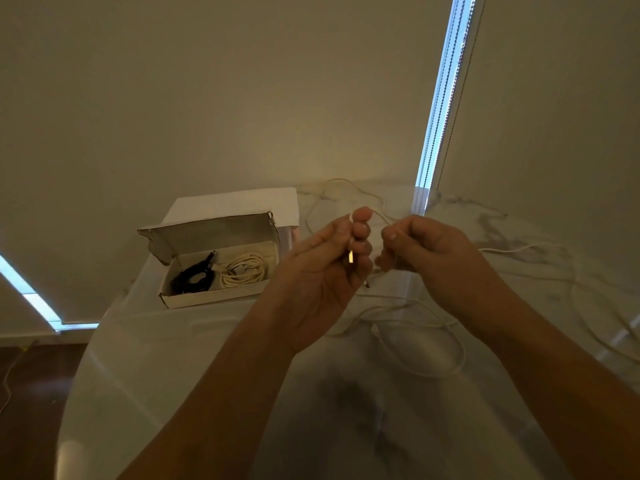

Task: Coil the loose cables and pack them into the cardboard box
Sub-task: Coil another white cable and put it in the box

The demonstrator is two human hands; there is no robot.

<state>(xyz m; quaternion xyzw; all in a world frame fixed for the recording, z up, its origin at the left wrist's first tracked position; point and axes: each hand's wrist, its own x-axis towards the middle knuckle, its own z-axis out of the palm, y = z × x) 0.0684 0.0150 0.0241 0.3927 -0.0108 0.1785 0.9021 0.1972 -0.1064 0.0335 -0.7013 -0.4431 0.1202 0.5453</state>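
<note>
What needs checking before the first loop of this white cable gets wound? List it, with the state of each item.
1. Cable end held: ok. The left hand pinches the white cable near its connector.
2. Second grip: ok. The right hand holds the cable close beside the left.
3. Slack free to draw in: cannot tell. It lies in overlapping loops on the marble table; knots cannot be ruled out.
4. Cardboard box open: ok, lid up.
5. Room in the box: ok. The black coil and cream coil leave floor showing in front.
</note>
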